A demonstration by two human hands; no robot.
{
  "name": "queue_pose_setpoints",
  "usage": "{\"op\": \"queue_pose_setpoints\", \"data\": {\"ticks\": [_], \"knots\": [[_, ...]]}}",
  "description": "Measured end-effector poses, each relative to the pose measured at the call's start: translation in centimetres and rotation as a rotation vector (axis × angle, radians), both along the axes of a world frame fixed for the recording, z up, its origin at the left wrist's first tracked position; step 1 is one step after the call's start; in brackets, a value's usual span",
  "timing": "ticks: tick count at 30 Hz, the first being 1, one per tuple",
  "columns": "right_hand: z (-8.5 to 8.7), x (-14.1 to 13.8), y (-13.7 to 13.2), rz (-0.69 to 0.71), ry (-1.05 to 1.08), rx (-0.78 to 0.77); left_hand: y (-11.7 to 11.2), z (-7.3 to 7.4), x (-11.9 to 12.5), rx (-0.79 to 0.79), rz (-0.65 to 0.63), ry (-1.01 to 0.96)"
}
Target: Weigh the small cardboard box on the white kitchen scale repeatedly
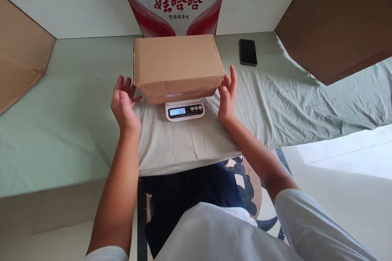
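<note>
A plain brown cardboard box [177,65] rests on a small white digital scale [185,110] whose display is lit and reads 62. My left hand [124,104] hovers just left of the box, fingers spread and apart from it. At the box's right lower corner is my right hand [227,94], fingers stretched upward, close to or lightly touching the side. Neither hand holds anything.
A pale green cloth [76,110] covers the surface. Behind the box stands a white and red water carton [174,2]. A black phone [248,51] lies at the back right. Large brown cardboard boxes sit at the left [18,57] and right [337,20].
</note>
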State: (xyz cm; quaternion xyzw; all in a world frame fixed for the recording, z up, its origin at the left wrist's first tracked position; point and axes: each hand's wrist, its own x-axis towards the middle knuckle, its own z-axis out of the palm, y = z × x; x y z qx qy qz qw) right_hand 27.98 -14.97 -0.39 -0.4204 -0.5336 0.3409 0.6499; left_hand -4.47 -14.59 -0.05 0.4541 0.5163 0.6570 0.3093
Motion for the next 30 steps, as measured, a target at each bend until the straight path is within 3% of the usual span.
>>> {"op": "queue_pose_setpoints", "data": {"ticks": [7, 12, 20, 25, 30], "knots": [[-1.8, 1.2, 2.2, -0.06, 0.198, -0.123, 0.3, 0.6, 0.3, -0.027, 0.053, -0.1], [-2.4, 1.3, 3.5, -0.112, 0.286, -0.198, 1.8, 0.8, 1.0, -0.079, 0.13, -0.246], [-1.6, 1.1, 3.5, -0.14, 0.277, -0.21, 3.0, 2.1, 2.1, -0.199, 0.159, -0.444], [-0.8, 0.9, 3.2, -0.163, 0.282, -0.239, 2.6, 2.5, 2.6, -0.227, 0.157, -0.394], [-0.4, 0.7, 3.3, -0.202, 0.3, -0.28, 2.3, 2.0, 2.7, -0.176, 0.087, -0.308]]}}
